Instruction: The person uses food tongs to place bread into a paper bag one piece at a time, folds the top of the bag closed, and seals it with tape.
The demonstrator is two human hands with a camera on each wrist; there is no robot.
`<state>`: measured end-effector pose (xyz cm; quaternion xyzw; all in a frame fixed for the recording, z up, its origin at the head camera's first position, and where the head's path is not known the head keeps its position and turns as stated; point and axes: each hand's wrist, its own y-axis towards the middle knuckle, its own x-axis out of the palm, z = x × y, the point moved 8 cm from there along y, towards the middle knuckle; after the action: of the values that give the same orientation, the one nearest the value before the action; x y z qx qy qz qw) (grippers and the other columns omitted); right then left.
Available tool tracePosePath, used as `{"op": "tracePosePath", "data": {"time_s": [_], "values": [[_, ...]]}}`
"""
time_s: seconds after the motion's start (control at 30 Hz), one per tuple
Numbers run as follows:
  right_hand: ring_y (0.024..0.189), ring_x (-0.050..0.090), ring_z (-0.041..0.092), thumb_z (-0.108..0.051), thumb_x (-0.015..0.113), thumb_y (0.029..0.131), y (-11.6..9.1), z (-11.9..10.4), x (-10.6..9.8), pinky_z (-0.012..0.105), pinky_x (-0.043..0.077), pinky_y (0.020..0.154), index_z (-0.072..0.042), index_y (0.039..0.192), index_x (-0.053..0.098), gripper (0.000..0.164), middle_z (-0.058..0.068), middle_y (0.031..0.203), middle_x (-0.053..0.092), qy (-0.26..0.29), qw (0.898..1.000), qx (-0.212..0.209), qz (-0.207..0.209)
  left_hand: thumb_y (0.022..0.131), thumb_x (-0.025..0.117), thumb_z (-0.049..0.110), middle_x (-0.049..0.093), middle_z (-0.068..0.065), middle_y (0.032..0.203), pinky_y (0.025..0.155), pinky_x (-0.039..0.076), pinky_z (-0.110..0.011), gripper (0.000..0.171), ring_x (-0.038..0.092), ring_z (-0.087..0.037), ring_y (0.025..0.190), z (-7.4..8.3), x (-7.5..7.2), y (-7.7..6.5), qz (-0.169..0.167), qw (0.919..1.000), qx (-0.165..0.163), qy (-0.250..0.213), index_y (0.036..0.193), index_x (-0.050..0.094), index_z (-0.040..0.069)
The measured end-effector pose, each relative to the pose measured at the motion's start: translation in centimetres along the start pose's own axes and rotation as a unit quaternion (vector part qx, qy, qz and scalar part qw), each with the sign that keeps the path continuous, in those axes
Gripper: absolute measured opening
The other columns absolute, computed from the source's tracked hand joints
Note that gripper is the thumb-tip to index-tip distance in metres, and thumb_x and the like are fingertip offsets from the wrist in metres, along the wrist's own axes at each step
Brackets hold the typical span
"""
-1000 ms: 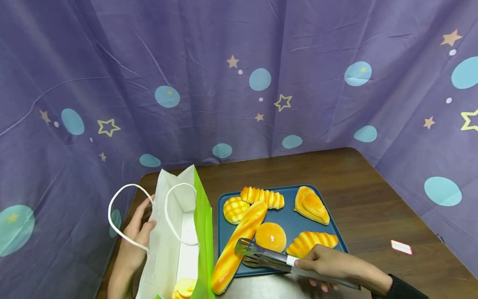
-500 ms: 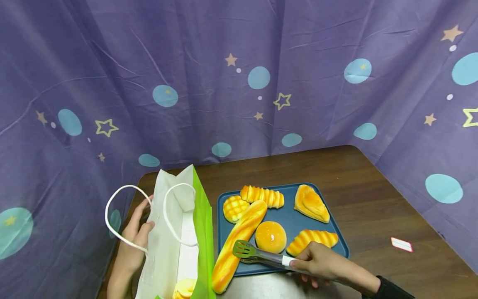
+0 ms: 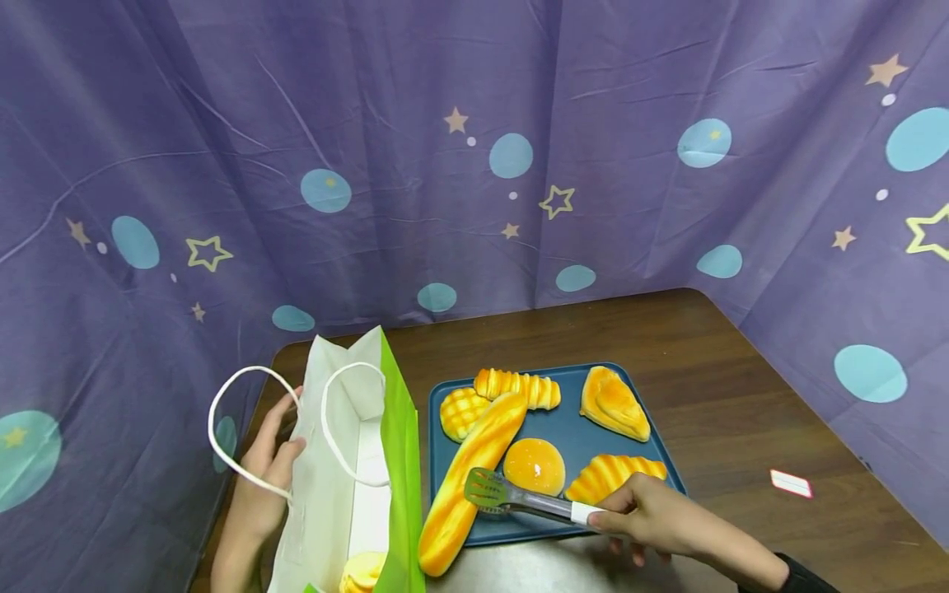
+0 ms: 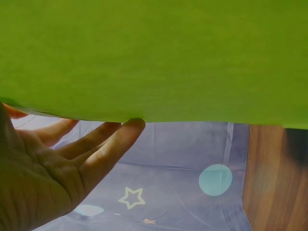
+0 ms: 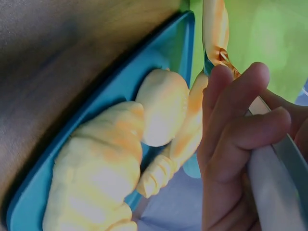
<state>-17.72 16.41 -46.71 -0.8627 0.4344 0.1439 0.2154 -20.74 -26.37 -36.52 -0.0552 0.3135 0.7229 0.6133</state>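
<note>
In the head view my right hand grips a pair of metal tongs with white handles. The slotted tips lie over the middle of a toy baguette; the lower tip is mostly hidden. That baguette slants across the left side of a blue tray, its near end past the rim beside a green paper bag. On the bag's left side, my left hand touches the outside below a white rope handle. The left wrist view shows its fingers fairly straight against the green paper.
On the tray are a round bun, a croissant, a folded pastry, a spiral roll and a checkered bun. A yellow bread lies inside the bag. A white label is on the wooden table at right.
The tong tips have drawn closer together at the baguette, and the right hand has shifted slightly. The left hand and bag look nearly unmoved; the camera view has shifted a little.
</note>
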Motion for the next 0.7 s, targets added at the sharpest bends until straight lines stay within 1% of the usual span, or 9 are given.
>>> {"op": "tracePosePath", "data": {"time_s": [0.1,0.2,0.33,0.43,0.6,0.7], "values": [[0.043,0.048,0.001,-0.034,0.066,0.103,-0.4,-0.4,-0.4,0.016,0.031,0.037,-0.005,0.072,0.072,0.043,-0.008,0.054,0.06,-0.004,1.0,-0.003,0.002,0.098,0.046,-0.007,0.048,-0.018,0.156,0.1,0.032,-0.004,0.06,0.039,0.013,0.13,-0.1,0.0,0.0,0.002,1.0,-0.003,0.001,0.157,0.043,0.005],[0.043,0.048,0.0,-0.032,0.066,0.102,-0.7,-0.9,-0.7,0.016,0.032,0.037,-0.008,0.071,0.072,0.04,-0.009,0.053,0.059,-0.005,1.0,-0.008,0.005,0.099,0.046,-0.006,0.048,-0.018,0.156,0.098,0.032,-0.004,0.06,0.039,0.013,0.128,-0.2,0.0,0.0,0.001,1.0,-0.007,0.0,0.157,0.042,0.005],[0.041,0.047,-0.002,-0.031,0.067,0.102,-1.2,-1.8,-1.2,0.016,0.034,0.034,-0.016,0.07,0.073,0.035,-0.012,0.053,0.06,-0.025,0.999,-0.034,0.018,0.099,0.046,-0.006,0.048,-0.019,0.156,0.097,0.031,-0.003,0.06,0.039,0.013,0.127,-0.4,0.1,0.0,0.0,1.0,-0.007,-0.004,0.158,0.042,0.004],[0.04,0.047,-0.003,-0.029,0.067,0.102,-1.5,-2.5,-1.7,0.018,0.035,0.032,-0.02,0.071,0.073,0.033,-0.014,0.054,0.061,-0.042,0.997,-0.053,0.03,0.099,0.046,-0.006,0.047,-0.019,0.156,0.098,0.031,-0.003,0.06,0.038,0.013,0.128,-0.4,0.0,-0.1,0.001,1.0,-0.006,-0.003,0.157,0.042,0.004],[0.042,0.05,-0.001,-0.028,0.068,0.102,-2.2,-3.4,-2.5,0.02,0.037,0.032,-0.021,0.073,0.073,0.03,-0.015,0.057,0.061,-0.054,0.996,-0.056,0.046,0.1,0.046,-0.005,0.048,-0.018,0.156,0.098,0.032,-0.004,0.059,0.039,0.012,0.127,-0.2,0.0,-0.1,-0.002,0.9999,-0.01,-0.002,0.158,0.042,0.006],[0.044,0.053,0.0,-0.027,0.068,0.102,-2.6,-4.0,-3.1,0.021,0.038,0.033,-0.022,0.078,0.076,0.025,-0.013,0.06,0.063,-0.049,0.996,-0.055,0.053,0.1,0.045,-0.005,0.048,-0.018,0.156,0.098,0.032,-0.004,0.059,0.041,0.01,0.127,-0.1,0.0,-0.1,-0.004,0.9999,-0.009,-0.008,0.158,0.042,0.007]]}}
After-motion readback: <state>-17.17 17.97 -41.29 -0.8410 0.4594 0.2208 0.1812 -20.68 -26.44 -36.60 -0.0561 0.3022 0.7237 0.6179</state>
